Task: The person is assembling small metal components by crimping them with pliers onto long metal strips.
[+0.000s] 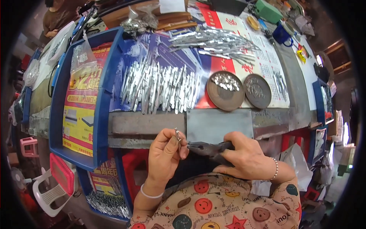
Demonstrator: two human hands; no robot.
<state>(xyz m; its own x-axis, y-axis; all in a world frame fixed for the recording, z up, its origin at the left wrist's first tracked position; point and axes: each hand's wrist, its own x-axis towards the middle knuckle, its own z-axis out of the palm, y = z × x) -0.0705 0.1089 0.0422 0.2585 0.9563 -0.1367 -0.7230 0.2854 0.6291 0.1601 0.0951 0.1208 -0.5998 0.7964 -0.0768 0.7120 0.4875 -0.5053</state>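
Left hand (164, 152) pinches a small metal piece (177, 134), probably light, stiff and slippery; right hand (244, 158) clasps pliers (207, 147) just beside it.

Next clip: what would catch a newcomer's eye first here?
Probably the row of shiny metal strips spread across the bench's middle, with a looser pile behind it and two round dishes to the right. Nearer, the left hand pinches a small metal piece against dark pliers gripped by the right hand.
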